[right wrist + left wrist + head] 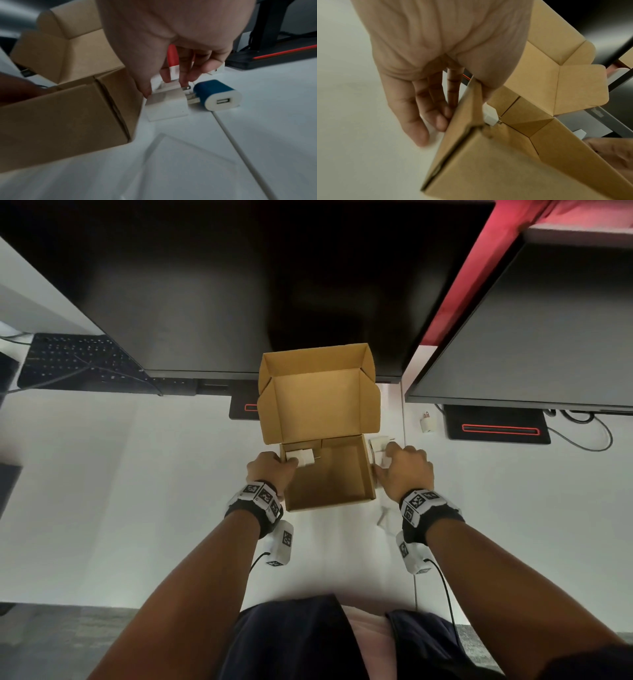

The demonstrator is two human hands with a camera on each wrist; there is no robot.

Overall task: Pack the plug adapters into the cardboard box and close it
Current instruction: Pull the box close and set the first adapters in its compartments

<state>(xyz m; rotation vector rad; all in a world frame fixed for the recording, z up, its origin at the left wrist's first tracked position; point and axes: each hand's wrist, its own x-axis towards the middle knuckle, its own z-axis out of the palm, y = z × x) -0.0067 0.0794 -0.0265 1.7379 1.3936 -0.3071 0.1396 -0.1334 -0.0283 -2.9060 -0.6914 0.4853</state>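
Observation:
The open cardboard box point(329, 503) stands on the white desk with its lid point(318, 402) raised. My left hand point(274, 467) pinches the box's left wall point(467, 108), fingers outside and thumb inside. A white plug adapter point(303, 457) point(491, 115) lies inside against that thumb. Just right of the box, my right hand point(397, 463) point(164, 83) grips another white adapter point(166, 102) on the desk. A blue adapter with a white USB face point(217, 94) lies beside it, touching its prongs. One more white adapter point(376, 444) lies just beyond.
Two dark monitors point(239, 285) overhang the back of the desk, their stands point(496, 429) behind the box. A small white adapter point(426, 424) sits by the right stand. A keyboard point(68, 361) is far left. A white piece point(385, 517) lies near my right wrist.

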